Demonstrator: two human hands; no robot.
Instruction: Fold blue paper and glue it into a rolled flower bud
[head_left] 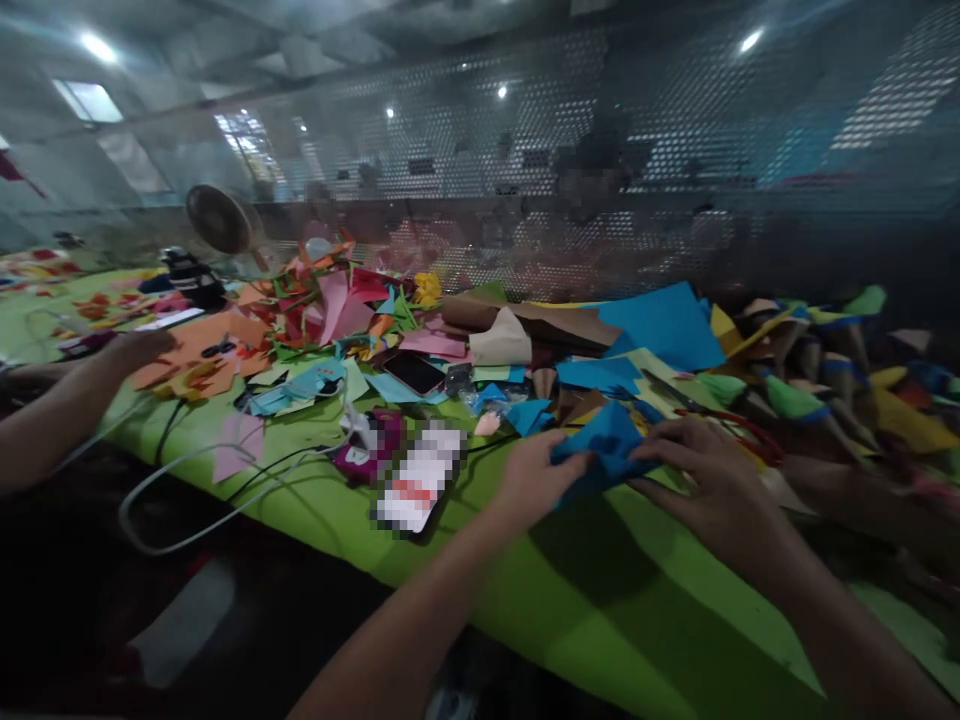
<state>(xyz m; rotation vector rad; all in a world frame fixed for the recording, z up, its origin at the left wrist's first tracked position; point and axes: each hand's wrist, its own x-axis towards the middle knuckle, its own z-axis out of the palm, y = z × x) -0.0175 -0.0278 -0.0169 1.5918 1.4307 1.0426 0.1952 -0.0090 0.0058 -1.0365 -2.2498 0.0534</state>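
Observation:
Between my two hands, just above the green table cover, is a blue piece of felt or paper (604,445); its exact material is hard to tell. My left hand (536,470) pinches its left edge with the thumb on top. On the other side, my right hand (694,465) grips the right edge between thumb and fingers. Small blue scraps (529,415) lie just beyond my left hand. Behind my right hand rest scissors with red handles (750,430). A phone with a lit, blurred screen (420,478) lies left of my left forearm.
A purple tissue pack (367,445), a dark phone (414,373) and looping white cable (150,545) lie to the left. Colourful scraps (337,310) are heaped behind, with a large blue sheet (667,325). Brown cone-shaped pieces (799,365) stand at right. Another person's arm (75,400) reaches in from the left.

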